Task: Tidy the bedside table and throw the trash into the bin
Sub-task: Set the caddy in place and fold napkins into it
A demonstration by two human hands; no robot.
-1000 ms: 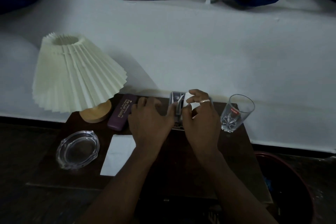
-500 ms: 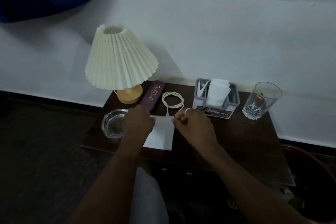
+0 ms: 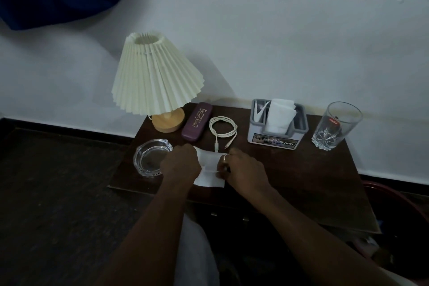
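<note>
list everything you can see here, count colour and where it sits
lamp: 1, cream pleated shade, wooden base, back left of table
glasses case: 1, purple, right of lamp
cable: 1, white, coiled, centre
organiser: 1, grey, holds white tissue, back right
glass: 1, clear, far right
ashtray: 1, clear, front left
napkin: 1, white, front centre
table: 1, dark brown
bin: 1, reddish, lower right
left hand: on napkin
right hand: on napkin
</note>
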